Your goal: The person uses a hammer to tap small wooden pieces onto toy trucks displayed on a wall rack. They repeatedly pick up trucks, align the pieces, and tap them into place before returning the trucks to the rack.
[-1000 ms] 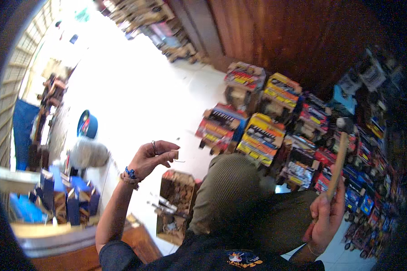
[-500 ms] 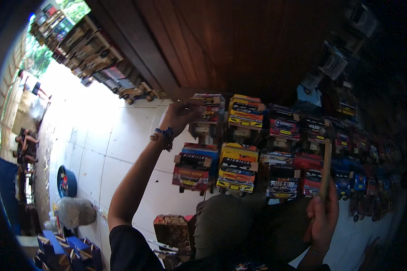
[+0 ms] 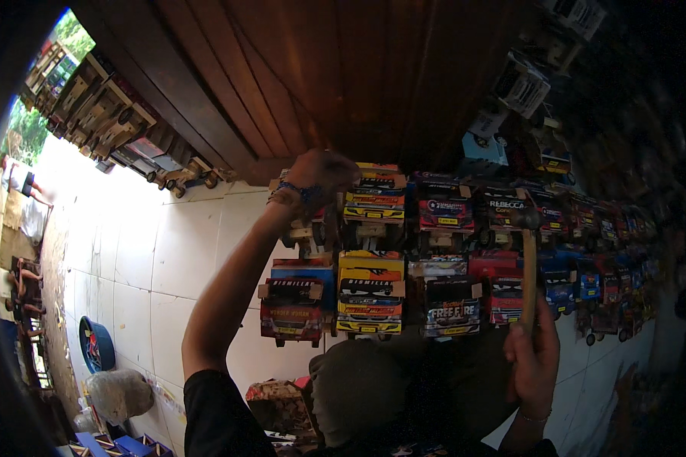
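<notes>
My right hand (image 3: 536, 358) grips the wooden handle of a hammer (image 3: 530, 278), whose dark metal head points away from me, in front of the back row. My left hand (image 3: 322, 177) reaches over the leftmost toy truck of the back row, beside a yellow toy truck (image 3: 373, 199). Its fingers are bent but blurred and dark, so whether they hold anything is unclear. Closer to me stand a red and blue toy truck (image 3: 291, 311), another yellow one (image 3: 370, 305), and a black and white one (image 3: 451, 308).
Both rows of toy trucks run on to the right. A brown wooden panel (image 3: 320, 84) rises behind them. More toy vehicles (image 3: 103, 103) line the far left. On the white tiled floor (image 3: 183, 251) are a blue tub (image 3: 97, 344) and a filled plastic bag (image 3: 120, 396). People sit farther left.
The view has shifted, so the trucks appear farther left. My left hand has moved along the back row to the right relative to the trucks. The hammer remains in my right hand.
</notes>
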`<state>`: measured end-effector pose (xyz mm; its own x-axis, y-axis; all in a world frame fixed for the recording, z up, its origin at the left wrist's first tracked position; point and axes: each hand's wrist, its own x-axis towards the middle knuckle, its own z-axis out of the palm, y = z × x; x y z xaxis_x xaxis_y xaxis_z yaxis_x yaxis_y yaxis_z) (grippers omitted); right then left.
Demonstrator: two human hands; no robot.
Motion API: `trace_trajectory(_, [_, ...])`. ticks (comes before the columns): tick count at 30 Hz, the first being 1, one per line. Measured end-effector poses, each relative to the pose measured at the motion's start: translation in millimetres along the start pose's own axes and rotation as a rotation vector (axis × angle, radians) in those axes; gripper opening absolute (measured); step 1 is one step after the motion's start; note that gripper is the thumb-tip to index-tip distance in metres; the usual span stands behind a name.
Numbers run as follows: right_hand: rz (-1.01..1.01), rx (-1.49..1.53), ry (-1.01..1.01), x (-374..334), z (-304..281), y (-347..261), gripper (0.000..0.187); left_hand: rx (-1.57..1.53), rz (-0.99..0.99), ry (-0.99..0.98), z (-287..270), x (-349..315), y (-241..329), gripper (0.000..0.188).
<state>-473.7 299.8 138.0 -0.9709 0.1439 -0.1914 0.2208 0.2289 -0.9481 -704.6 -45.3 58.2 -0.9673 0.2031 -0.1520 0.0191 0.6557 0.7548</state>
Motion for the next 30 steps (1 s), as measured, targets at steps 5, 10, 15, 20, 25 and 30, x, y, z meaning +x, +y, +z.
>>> trace_trajectory(5, [0.002,-0.063,-0.018,4,4,-3,0.056,-0.012,-0.039,-0.006,-3,5,-6,0.029])
trace_trajectory(10, [-0.034,-0.168,-0.141,18,9,-14,0.055,-0.075,-0.035,-0.03,-4,9,-16,0.028])
trace_trajectory(15, [-0.184,-0.382,-0.298,51,18,-27,0.053,-0.051,0.099,-0.014,-3,10,-26,0.034])
trace_trajectory(20, [-0.46,-0.63,-0.335,94,40,-30,0.05,-0.083,-0.015,-0.025,-2,9,-24,0.032])
trace_trajectory(25, [-0.475,-0.742,-0.481,132,68,-17,0.054,-0.117,-0.017,0.039,2,3,-19,0.027])
trace_trajectory(30, [-0.563,-0.837,-0.457,150,84,-1,0.055,-0.095,0.046,0.064,2,2,-19,0.023])
